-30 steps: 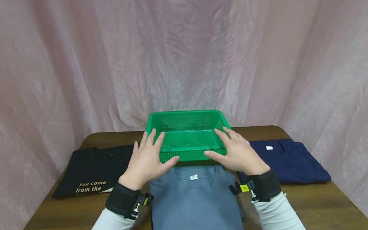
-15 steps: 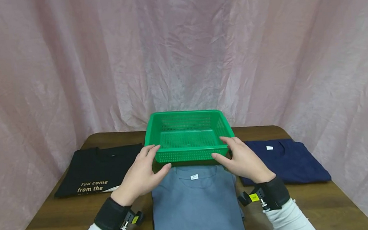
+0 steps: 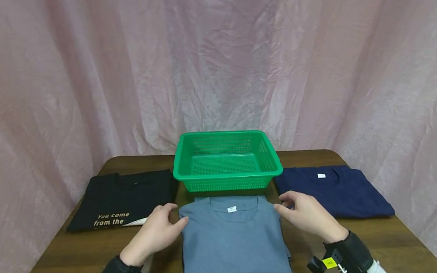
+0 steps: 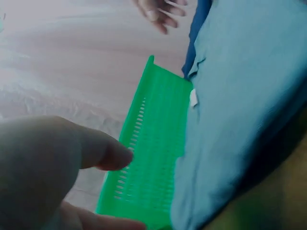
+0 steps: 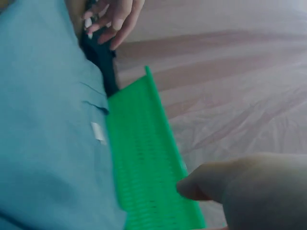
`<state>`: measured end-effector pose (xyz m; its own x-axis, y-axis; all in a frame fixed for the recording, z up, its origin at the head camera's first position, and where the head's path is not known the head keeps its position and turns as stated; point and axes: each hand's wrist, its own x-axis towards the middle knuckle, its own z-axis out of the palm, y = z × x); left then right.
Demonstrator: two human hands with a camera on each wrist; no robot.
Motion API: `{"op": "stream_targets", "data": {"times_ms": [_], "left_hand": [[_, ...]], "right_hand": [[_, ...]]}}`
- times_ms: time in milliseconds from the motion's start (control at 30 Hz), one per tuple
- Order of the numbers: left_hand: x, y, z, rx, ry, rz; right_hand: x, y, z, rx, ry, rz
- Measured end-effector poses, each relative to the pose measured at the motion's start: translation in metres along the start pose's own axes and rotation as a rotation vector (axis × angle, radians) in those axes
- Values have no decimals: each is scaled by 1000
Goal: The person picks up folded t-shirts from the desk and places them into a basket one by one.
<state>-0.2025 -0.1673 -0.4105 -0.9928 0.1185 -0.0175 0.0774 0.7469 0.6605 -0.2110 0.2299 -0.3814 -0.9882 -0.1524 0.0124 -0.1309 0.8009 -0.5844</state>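
A folded grey-blue T-shirt [image 3: 233, 239] with a white neck label lies at the front centre, collar toward the back. My left hand [image 3: 154, 231] is at its upper left corner, thumb and fingers apart, thumb tip right at the shirt's edge. At the opposite upper corner my right hand [image 3: 311, 217] has the same spread, its thumb tip overlapping the shoulder edge. Neither hand grips anything. In the left wrist view the T-shirt [image 4: 240, 96] slants beside my thumb [image 4: 105, 153]; the right wrist view also shows the shirt [image 5: 48, 120]. Just behind it stands a green plastic basket [image 3: 228, 183].
A folded black T-shirt [image 3: 130, 196] with printed lettering lies on the left of the brown wooden table [image 3: 46, 264]. On the right is a folded navy T-shirt [image 3: 337, 195] with a white label. A pinkish curtain [image 3: 211, 59] hangs behind the table.
Both hands have drawn back from over the basket's near side to the grey-blue shirt's upper corners, moving lower and farther apart. The basket and shirts keep their places.
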Motion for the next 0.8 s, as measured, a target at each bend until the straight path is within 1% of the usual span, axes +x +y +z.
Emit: {"op": "stream_targets", "data": {"times_ms": [100, 167, 200, 300, 400, 500, 567, 633, 733, 800], "left_hand": [[1, -6, 5, 18, -55, -52], [2, -8, 9, 14, -79, -58], [3, -8, 10, 3, -89, -56], [4, -7, 15, -71, -114, -62], [7, -5, 19, -134, -149, -64], [13, -3, 20, -176, -184, -59], [17, -1, 20, -218, -212, -71], [21, 0, 20, -278, -237, -101], [25, 1, 21, -376, -265, -167], [26, 1, 22, -415, -278, -192]], "right_hand": [[-3, 7, 9, 34, -71, 72], [-4, 11, 16, 62, -113, 119], [-4, 13, 19, 77, -135, 145], [-3, 15, 26, 110, -183, 199], [-1, 14, 31, 133, -209, 221], [2, 15, 36, 172, -220, 223], [4, 16, 39, 201, -227, 223], [6, 17, 40, 243, -234, 231], [8, 20, 41, 306, -243, 255], [9, 23, 41, 347, -257, 266]]}}
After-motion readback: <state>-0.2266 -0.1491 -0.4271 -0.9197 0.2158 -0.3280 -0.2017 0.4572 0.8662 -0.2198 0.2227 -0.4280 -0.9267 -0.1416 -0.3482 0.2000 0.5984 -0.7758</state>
